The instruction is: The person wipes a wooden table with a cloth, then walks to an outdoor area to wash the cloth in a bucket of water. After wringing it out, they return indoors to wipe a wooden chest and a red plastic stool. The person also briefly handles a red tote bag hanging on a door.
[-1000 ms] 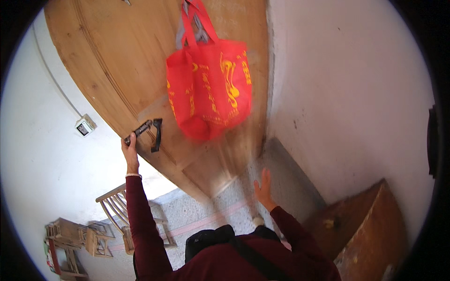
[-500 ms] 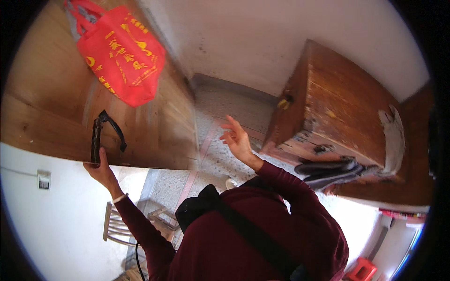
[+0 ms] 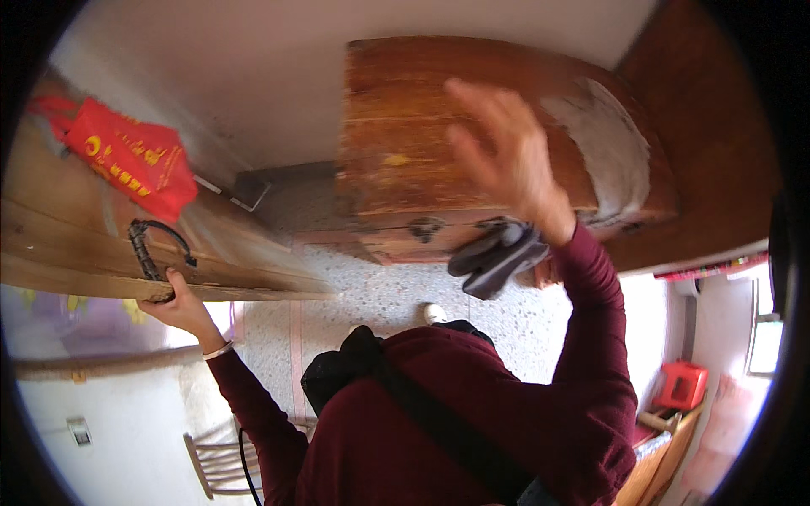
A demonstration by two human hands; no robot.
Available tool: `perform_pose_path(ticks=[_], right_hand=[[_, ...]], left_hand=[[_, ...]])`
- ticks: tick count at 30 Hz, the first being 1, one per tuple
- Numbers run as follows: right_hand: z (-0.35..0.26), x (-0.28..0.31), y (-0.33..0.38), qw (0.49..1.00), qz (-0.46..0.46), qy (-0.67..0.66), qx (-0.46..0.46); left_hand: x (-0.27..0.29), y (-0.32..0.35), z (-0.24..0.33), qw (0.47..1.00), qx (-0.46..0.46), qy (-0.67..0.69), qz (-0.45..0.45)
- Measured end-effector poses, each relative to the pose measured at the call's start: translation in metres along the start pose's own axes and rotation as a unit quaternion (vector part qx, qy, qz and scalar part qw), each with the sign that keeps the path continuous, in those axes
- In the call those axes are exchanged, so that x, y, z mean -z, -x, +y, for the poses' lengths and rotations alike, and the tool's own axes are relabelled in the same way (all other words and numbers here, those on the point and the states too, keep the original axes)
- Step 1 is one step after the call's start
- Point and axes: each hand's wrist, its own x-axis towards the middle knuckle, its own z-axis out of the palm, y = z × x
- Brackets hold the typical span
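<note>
My left hand point(image 3: 187, 314) grips the edge of a wooden door point(image 3: 63, 226), thumb on its face, the other fingers partly hidden behind the edge. Just above the thumb is a worn black door handle point(image 3: 142, 246). Higher on the door hangs a red bag point(image 3: 135, 164) with yellow print. My right hand point(image 3: 510, 156) is raised in front of the old wooden chest point(image 3: 413, 110), slightly blurred. Its fingers are apart and it holds nothing; whether it touches the chest I cannot tell. Below it, dark grey flat pieces point(image 3: 498, 260) stick out at the chest's front.
A greyish sheet point(image 3: 614, 148) lies over the chest's right part. The speckled floor point(image 3: 388, 282) shows between door and chest, with a white shoe point(image 3: 434, 314) on it. A wooden chair point(image 3: 221, 464) stands lower left, and a red plastic object point(image 3: 682, 385) sits lower right.
My view has turned toward the chest. My right hand has risen and moved right, over the chest in view. The door appears more edge-on, with my left hand still on its edge.
</note>
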Motion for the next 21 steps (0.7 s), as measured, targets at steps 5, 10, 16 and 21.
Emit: perform_pose_path(ticks=[5, 10, 16, 21], right_hand=[[0.137, 0.067, 0.090, 0.940, -0.057, 0.297, -0.154], [0.192, 0.088, 0.141, 0.894, -0.171, 0.284, -0.301], [0.096, 0.022, 0.136, 0.947, -0.134, 0.283, -0.073], [0.098, 0.036, 0.121, 0.953, -0.211, 0.200, -0.089]], left_hand=[[-0.005, 0.010, -0.010, 0.998, -0.022, 0.055, 0.000], [-0.060, 0.033, 0.044, 0.996, -0.082, 0.017, 0.014], [-0.115, 0.015, 0.040, 0.981, -0.137, -0.129, 0.053], [-0.144, 0.015, 0.057, 0.972, -0.156, -0.157, 0.075]])
